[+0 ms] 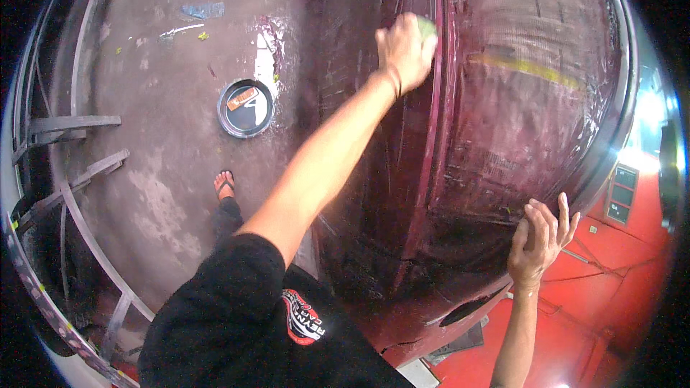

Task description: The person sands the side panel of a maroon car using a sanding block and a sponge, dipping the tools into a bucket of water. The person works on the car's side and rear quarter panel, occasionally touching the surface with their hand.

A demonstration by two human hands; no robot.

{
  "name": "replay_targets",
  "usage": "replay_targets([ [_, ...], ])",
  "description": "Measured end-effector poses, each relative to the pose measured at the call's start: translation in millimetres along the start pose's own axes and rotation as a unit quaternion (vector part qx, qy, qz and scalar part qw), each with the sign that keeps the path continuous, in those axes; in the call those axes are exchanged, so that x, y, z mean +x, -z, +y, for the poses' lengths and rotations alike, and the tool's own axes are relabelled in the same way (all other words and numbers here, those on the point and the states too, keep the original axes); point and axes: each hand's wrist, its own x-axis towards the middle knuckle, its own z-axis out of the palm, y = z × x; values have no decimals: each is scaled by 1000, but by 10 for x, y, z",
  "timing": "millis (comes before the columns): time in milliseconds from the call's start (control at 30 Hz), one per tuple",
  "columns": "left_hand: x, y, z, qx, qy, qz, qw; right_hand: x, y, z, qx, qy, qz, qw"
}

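My left hand point(406, 50) is closed around a small green pad point(426, 27), pressed to a dark maroon car body point(377, 151) beside a long raised seam point(440, 93). Most of the pad is hidden under the fingers, so its exact kind is unclear. Lower right, my right hand point(543, 237) holds nothing. Its fingers are spread, and it is at the edge of the broad maroon panel point(496, 129). That panel looks wet and dull, with whitish smears and a yellow streak point(528, 68) across it.
On the wet grey floor point(158, 144) stands a round dark basin point(224, 118) with an orange-brown block point(242, 98) in it. A foot in a flip-flop point(224, 184) is close by. Metal framework point(75, 123) lines the left. Red surfaces point(575, 294) lie beyond the car at right.
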Motion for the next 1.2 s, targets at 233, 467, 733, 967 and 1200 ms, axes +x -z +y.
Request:
replay_targets([
  [233, -1725, 231, 108, -58, -19, -105, 993, -36, 37, -5, -3, -21, -21, 1000],
  [467, 612, -69, -796, -23, 110, -12, 994, 59, 11, 19, -13, -3, -7, 1000],
  [733, -2408, 319, -600, -94, 146, -132, 976, -20, 7, -4, -16, -22, -35, 999],
  [967, 484, -81, -1141, -54, 133, -19, 989, 34, -43, -8, -20, -22, -25, 999],
  [1200, -1897, 202, -642, -91, 126, -110, 982, -48, 3, -6, -40, -25, -46, 998],
])
